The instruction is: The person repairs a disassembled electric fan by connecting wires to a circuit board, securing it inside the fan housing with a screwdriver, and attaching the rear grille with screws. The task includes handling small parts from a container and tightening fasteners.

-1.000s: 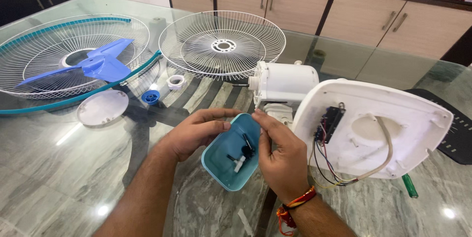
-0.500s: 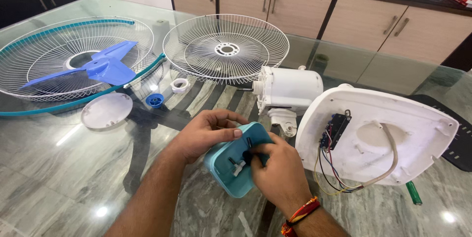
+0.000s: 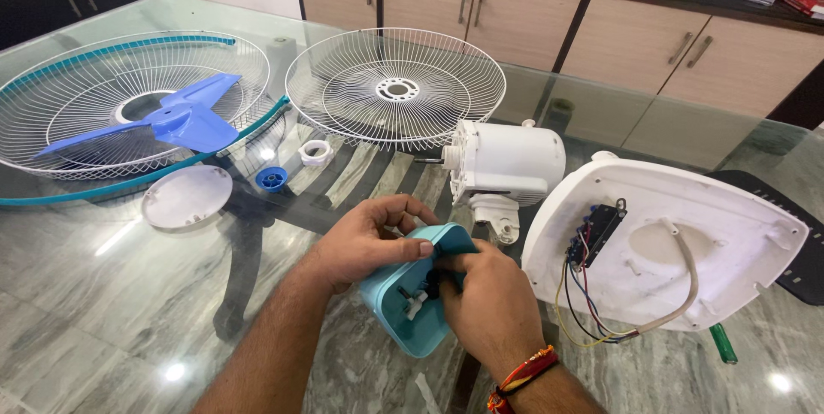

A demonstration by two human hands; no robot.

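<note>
A teal plastic fan cover (image 3: 412,311) is tilted on its side just above the glass table, its hollow inside facing me. My left hand (image 3: 365,238) grips its upper rim, thumb across the edge. My right hand (image 3: 489,302) holds its right side with fingers reaching into the hollow, where a small dark part and a white peg show. Just behind stands the white fan motor (image 3: 506,165). To the right lies the upturned white fan base (image 3: 678,242) with a switch block and coloured wires.
On the glass table (image 3: 103,311): a wire grille (image 3: 395,88) at the back, a second grille with teal rim holding the blue fan blade (image 3: 172,122) at left, a white round cap (image 3: 187,197), a blue nut (image 3: 272,179), a white ring (image 3: 316,153), a green-handled screwdriver (image 3: 723,344).
Both hands have kept hold of the teal cover and turned it slightly; my right fingers have pushed further into its hollow. The view has shifted a little.
</note>
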